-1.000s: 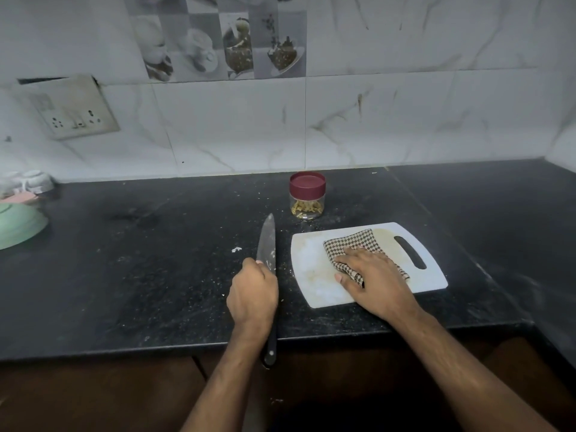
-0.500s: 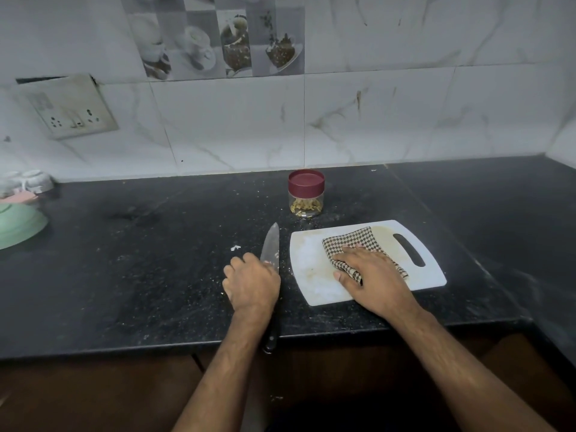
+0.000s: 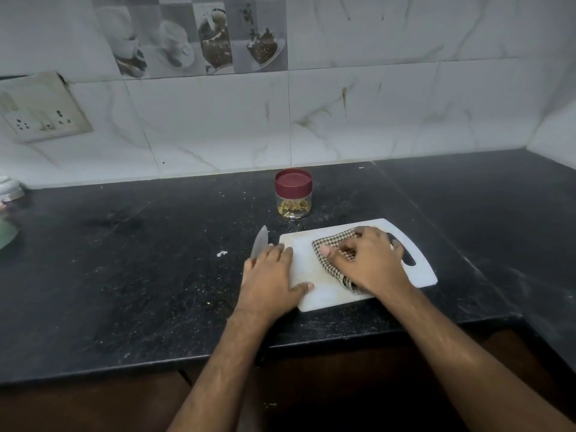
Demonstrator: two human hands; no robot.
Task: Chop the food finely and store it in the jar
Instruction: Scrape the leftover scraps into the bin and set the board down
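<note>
A clear jar point(image 3: 293, 198) with a dark red lid stands shut behind the white cutting board point(image 3: 302, 266), a little chopped food at its bottom. My left hand point(image 3: 269, 282) lies flat across the knife point(image 3: 260, 243) and the board's left edge, thumb on the board. Only the blade tip shows past the fingers. My right hand point(image 3: 371, 263) grips a bunched checked cloth point(image 3: 330, 260) on the board, partly covering the handle slot.
The black counter point(image 3: 140, 275) is dusted with crumbs, and a white scrap point(image 3: 222, 253) lies left of the knife. A green bowl point(image 3: 6, 235) sits at the far left edge. A socket plate point(image 3: 40, 113) hangs on the tiled wall. The counter's front edge runs just below my wrists.
My left hand let go of the knife handle and slid forward and right, now flat over the blade and the board's edge. My right hand moved the cloth towards the board's far right.
</note>
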